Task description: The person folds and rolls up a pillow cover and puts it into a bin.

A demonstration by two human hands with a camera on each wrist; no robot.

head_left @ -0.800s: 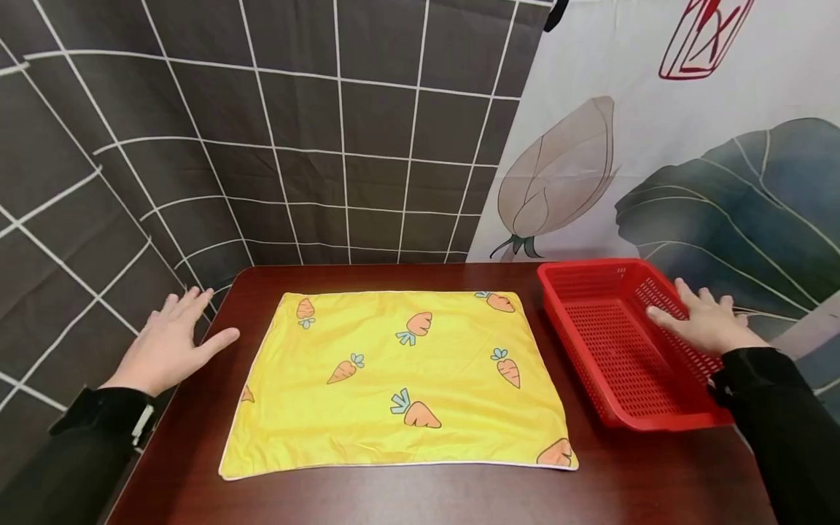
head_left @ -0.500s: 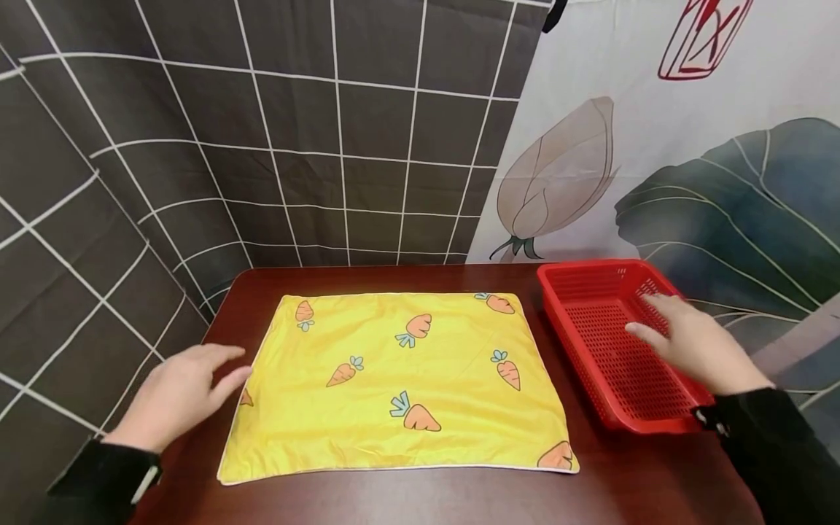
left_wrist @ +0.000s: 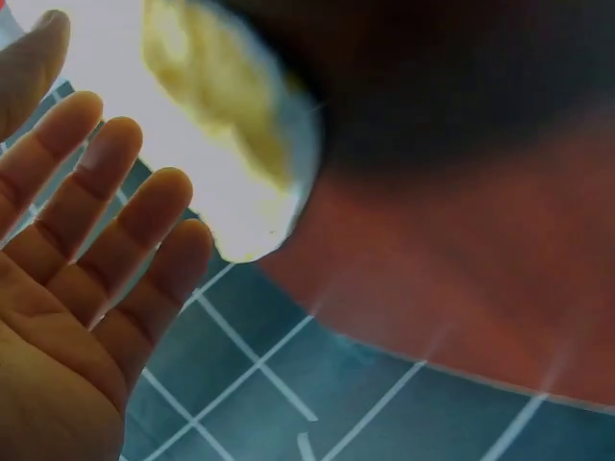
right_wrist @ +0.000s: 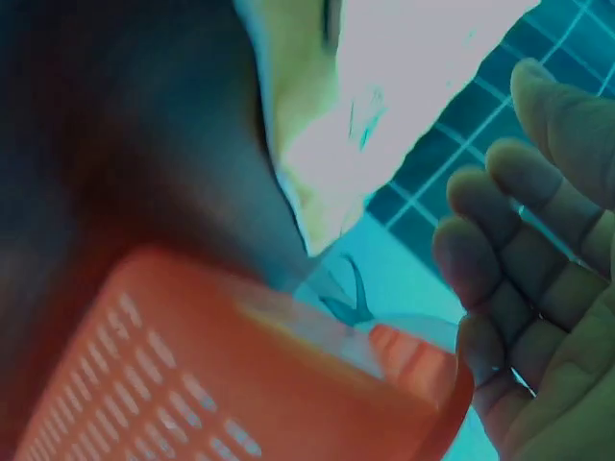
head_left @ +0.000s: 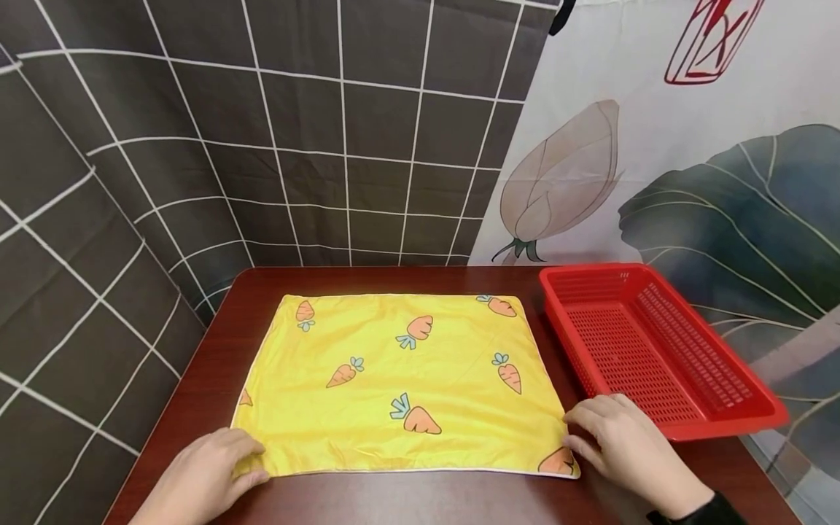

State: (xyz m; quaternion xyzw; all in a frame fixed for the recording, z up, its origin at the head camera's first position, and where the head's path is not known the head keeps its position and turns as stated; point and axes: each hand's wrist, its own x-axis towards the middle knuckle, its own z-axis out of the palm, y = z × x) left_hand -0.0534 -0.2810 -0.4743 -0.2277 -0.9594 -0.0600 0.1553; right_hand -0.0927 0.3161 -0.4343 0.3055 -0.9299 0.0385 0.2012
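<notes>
A yellow pillowcase [head_left: 380, 386] with carrot prints and white piping lies flat on the dark red table [head_left: 387, 503]. My left hand [head_left: 206, 470] is at its near left corner, fingers and thumb apart. In the left wrist view those fingers [left_wrist: 154, 206] look extended, with the cloth [left_wrist: 216, 86] beyond them. At the near right edge is my right hand [head_left: 620, 441], its fingertips by the cloth's border. In the right wrist view its fingers [right_wrist: 480, 230] are loosely bent and hold nothing. Whether either hand touches the cloth is hard to tell.
To the right of the pillowcase stands a red plastic basket [head_left: 741, 423] with slotted walls, close to my right hand. A dark grid-patterned curtain [head_left: 295, 146] hangs behind and to the left. Beside it is a white cloth with flower and leaf prints [head_left: 656, 146].
Both hands have come down and nearer: the left from beside the table's left edge to the near left corner, the right from over the basket to the near right edge. The pillowcase stays put.
</notes>
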